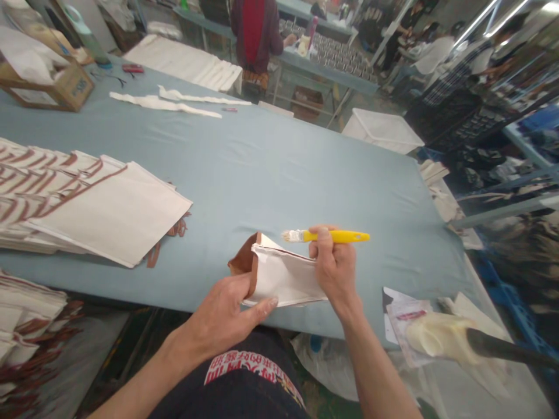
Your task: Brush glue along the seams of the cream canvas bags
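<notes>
A cream fabric pouch point(286, 276) with brown lining stands on edge near the front of the table, its mouth gaping to the left. My left hand point(231, 305) grips it at that mouth, thumb on the outer face and the other fingers partly hidden inside. In my right hand point(334, 262) is a yellow-handled brush point(343, 236), held level with its whitish bristles pointing left. The lower part of this hand rests against the pouch's right end; whether it also pinches the fabric I cannot tell.
Stacked cream pieces with brown trim point(148, 203) cover the table's left side. A cardboard box point(52, 87) and white strips point(174, 105) lie at the back. A glue-coated container point(441, 334) stands at the right front. A white bin point(382, 131) sits beyond the blue-grey table point(305, 169).
</notes>
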A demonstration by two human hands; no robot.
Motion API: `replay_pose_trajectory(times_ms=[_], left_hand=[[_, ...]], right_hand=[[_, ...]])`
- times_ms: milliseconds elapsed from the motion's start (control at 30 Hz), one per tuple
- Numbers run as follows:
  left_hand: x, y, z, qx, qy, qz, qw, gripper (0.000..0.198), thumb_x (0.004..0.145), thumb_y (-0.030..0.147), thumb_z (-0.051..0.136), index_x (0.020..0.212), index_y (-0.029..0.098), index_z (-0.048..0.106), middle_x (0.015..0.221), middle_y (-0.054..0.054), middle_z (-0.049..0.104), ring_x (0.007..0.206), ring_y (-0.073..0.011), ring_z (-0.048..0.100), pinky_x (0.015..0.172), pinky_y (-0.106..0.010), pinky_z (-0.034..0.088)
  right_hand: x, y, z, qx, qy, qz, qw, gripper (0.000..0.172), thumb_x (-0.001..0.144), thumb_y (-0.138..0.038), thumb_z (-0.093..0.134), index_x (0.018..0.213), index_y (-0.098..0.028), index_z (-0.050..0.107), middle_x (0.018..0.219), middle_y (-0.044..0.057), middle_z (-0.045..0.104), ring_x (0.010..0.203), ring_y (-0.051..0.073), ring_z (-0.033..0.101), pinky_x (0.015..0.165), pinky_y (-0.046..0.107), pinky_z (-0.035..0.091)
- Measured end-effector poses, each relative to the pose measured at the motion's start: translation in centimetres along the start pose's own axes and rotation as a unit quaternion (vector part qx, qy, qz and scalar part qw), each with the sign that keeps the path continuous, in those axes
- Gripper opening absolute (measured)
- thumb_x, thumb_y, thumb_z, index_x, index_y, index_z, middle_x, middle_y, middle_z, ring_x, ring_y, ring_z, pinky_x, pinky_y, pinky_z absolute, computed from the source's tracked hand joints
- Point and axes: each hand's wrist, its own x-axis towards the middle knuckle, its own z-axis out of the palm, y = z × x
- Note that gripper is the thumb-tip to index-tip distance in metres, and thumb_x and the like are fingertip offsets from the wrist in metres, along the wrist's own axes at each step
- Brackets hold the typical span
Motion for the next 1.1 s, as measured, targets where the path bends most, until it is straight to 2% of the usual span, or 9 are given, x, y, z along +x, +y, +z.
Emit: replay_pose_trajectory(times_ms=[100,167,333,500,667,800,967,1100], left_hand=[[0.2,-0.8,-0.6,0.116,0.059,0.025,0.991,0.036,0.099,0.038,0.059,0.123,0.017,0.075,0.121,-0.015,0.081,0.108,-0.0339,0.077,0.093,-0.042,0.059],[0.2,-1.1,-1.1,0.135,0.064,0.022,0.988,0.034,0.098,0.037,0.061,0.122,0.018,0.075,0.121,-0.014,0.081,0.111,-0.0344,0.077,0.094,-0.043,0.058],[0.0,-0.7,-2.1,-0.015,-0.011,-0.021,1.000,0.024,0.096,0.039,0.059,0.096,0.020,0.073,0.094,-0.005,0.080,0.088,-0.0248,0.074,0.082,-0.033,0.056],[0.5,-0.3,-3.0,-0.102,-0.018,-0.099,0.990,0.031,0.087,0.046,0.060,0.091,0.017,0.070,0.084,-0.001,0.070,0.076,-0.0200,0.060,0.069,-0.030,0.050],[0.8,-0.5,-2.9,-0.144,-0.029,-0.104,0.984,0.026,0.084,0.043,0.059,0.076,0.019,0.064,0.071,0.002,0.058,0.067,-0.0159,0.048,0.062,-0.028,0.041],[0.8,-0.4,-2.3,-0.182,-0.012,-0.096,0.979,0.025,0.084,0.043,0.059,0.072,0.021,0.057,0.067,0.005,0.048,0.063,-0.0137,0.041,0.058,-0.026,0.036],[0.7,-0.9,-2.4,-0.236,0.015,-0.132,0.962,0.029,0.080,0.047,0.064,0.083,0.018,0.062,0.074,0.003,0.057,0.067,-0.0144,0.048,0.061,-0.026,0.038],[0.7,-1.3,-2.4,-0.276,0.021,-0.154,0.949,0.029,0.079,0.046,0.070,0.081,0.018,0.063,0.077,0.001,0.064,0.070,-0.0159,0.055,0.064,-0.026,0.043]], right_hand=[[0.0,-0.6,0.2,0.004,0.003,-0.010,1.000,0.049,0.107,-0.057,0.046,0.088,-0.020,0.072,0.059,-0.003,0.058,0.055,0.016,0.056,0.064,0.032,0.045],[0.0,-0.6,0.4,0.009,0.003,-0.008,1.000,0.049,0.107,-0.057,0.046,0.088,-0.020,0.072,0.058,-0.003,0.057,0.055,0.016,0.056,0.063,0.032,0.044],[0.1,-0.3,1.0,0.037,-0.004,0.011,0.999,0.048,0.107,-0.057,0.047,0.091,-0.019,0.072,0.059,-0.003,0.058,0.055,0.015,0.056,0.064,0.032,0.044],[0.0,-0.2,1.8,0.055,-0.034,0.018,0.998,0.048,0.107,-0.056,0.048,0.091,-0.018,0.072,0.060,-0.003,0.059,0.057,0.015,0.057,0.064,0.031,0.044],[0.2,0.3,2.5,0.049,-0.047,0.017,0.998,0.049,0.106,-0.055,0.048,0.081,-0.019,0.071,0.063,-0.001,0.061,0.061,0.015,0.059,0.066,0.031,0.046],[0.1,1.2,3.0,0.063,-0.027,0.035,0.997,0.048,0.104,-0.057,0.050,0.087,-0.018,0.071,0.063,-0.002,0.061,0.060,0.015,0.059,0.063,0.030,0.045],[-0.9,0.9,2.6,0.090,0.016,0.041,0.995,0.050,0.105,-0.062,0.047,0.099,-0.018,0.069,0.057,-0.005,0.057,0.051,0.014,0.055,0.054,0.027,0.042],[-1.4,-0.6,1.7,0.101,0.086,-0.006,0.991,0.048,0.103,-0.064,0.053,0.095,-0.019,0.068,0.058,-0.005,0.059,0.051,0.014,0.057,0.054,0.027,0.045]])
